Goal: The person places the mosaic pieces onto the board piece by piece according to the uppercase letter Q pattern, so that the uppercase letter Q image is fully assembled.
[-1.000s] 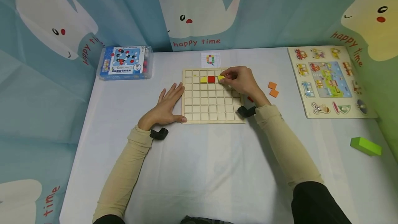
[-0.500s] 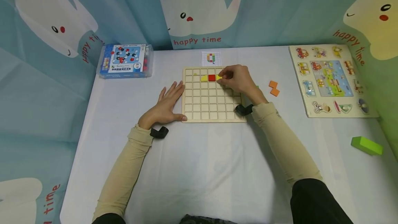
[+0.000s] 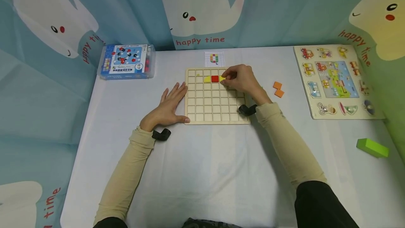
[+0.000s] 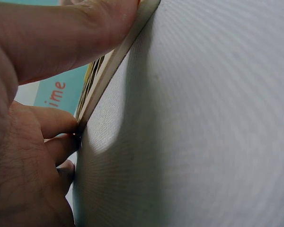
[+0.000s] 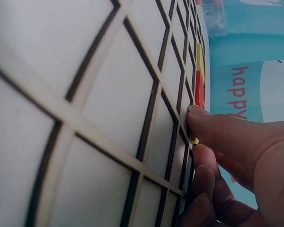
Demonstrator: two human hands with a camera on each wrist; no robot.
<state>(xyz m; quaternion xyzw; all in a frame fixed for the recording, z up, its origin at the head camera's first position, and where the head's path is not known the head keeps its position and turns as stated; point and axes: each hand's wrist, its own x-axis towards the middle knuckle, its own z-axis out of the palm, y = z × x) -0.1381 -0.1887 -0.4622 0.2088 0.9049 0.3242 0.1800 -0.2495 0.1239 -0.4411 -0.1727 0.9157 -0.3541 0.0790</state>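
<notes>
A wooden grid board (image 3: pixel 207 102) lies on the white table. My left hand (image 3: pixel 167 108) rests spread at its left side, fingertips against the edge and thumb on the near corner; the left wrist view shows the thumb (image 4: pixel 80 38) over the rim. With thumb and fingertips, my right hand (image 3: pixel 244 79) pinches a yellow tile (image 3: pixel 223 78) at an upper-row cell, partly hidden by the fingers. Just left of it sits a red tile (image 3: pixel 214 78), then another yellow tile (image 3: pixel 207 79). In the right wrist view the red tile (image 5: pixel 199 89) stands beside my thumb.
Behind the board lies a small pattern card (image 3: pixel 214 59). Two orange tiles (image 3: pixel 278 89) are to the right, near a picture puzzle board (image 3: pixel 326 108). A green block (image 3: pixel 372 148) lies far right, a clear-sided boxed kit (image 3: pixel 126 62) back left.
My right hand has shifted slightly left, bringing the yellow tile from a small gap to beside the red one. In the last half second it has barely moved; the left hand stays put.
</notes>
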